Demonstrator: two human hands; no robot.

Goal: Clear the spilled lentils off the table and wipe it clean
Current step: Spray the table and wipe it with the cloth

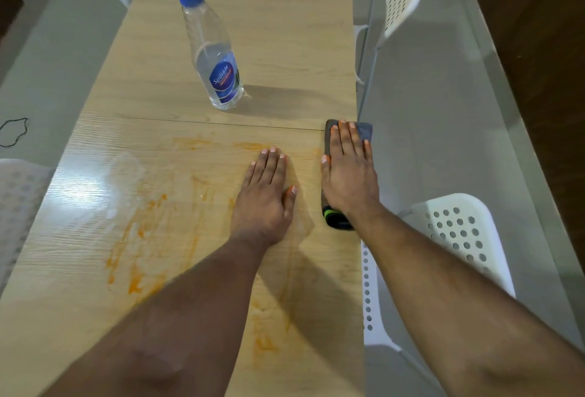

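A long wooden table (285, 48) is showing orange smears (136, 238), white chairs (456, 232) flanking it. A spray bottle (212, 57) is standing beyond. The left hand (266, 197) is lying flat on wood; the right hand (348, 171) is pressing, fingers straight, a grey cloth (364, 130) at the table's right edge.

right hand (348, 175) flat on grey cloth (364, 130) | left hand (266, 194) flat on table (285, 48) | orange smears (136, 238)

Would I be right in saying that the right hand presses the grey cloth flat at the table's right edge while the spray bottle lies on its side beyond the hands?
Not quite: the head view shows the spray bottle standing upright, not on its side. The rest holds: the right hand presses the grey cloth flat at the right edge of the table.
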